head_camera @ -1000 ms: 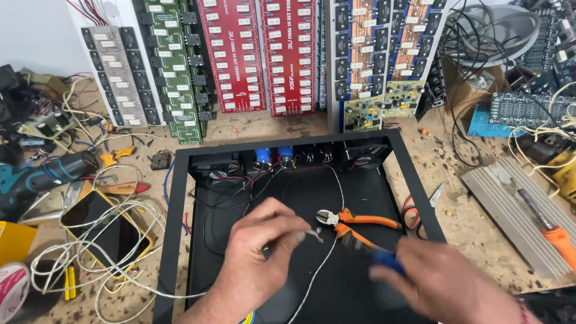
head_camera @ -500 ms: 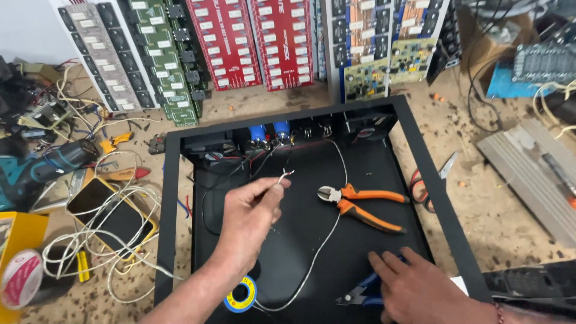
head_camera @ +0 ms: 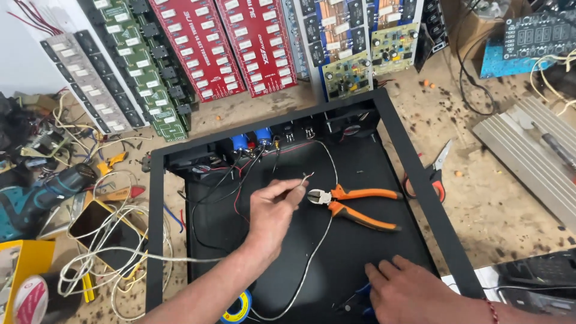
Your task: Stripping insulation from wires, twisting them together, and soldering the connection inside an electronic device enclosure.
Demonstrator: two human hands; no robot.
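Observation:
My left hand (head_camera: 271,213) pinches the bare end of a thin white wire (head_camera: 316,240) over the floor of a black metal chassis (head_camera: 420,180). The wire loops down across the chassis floor toward the near edge. Orange-handled side cutters (head_camera: 354,204) lie just right of that hand, untouched. My right hand (head_camera: 414,291) rests on the chassis floor at the lower right, fingers over a small blue-handled tool (head_camera: 360,297), mostly hidden. Blue capacitors (head_camera: 251,139) and connectors sit along the chassis back wall.
Rows of red, green and grey circuit boards (head_camera: 228,42) lean at the back. Left of the chassis lie tangled white cables (head_camera: 114,252), a phone (head_camera: 96,222), a cordless drill (head_camera: 42,195) and tape (head_camera: 30,300). Scissors (head_camera: 435,174) and a heatsink (head_camera: 534,156) lie right. A solder spool (head_camera: 240,303) sits near.
My left hand lifted the wire end and moved it up toward the cutters. My right hand drew back down to the lower right and set the blue tool on the chassis floor.

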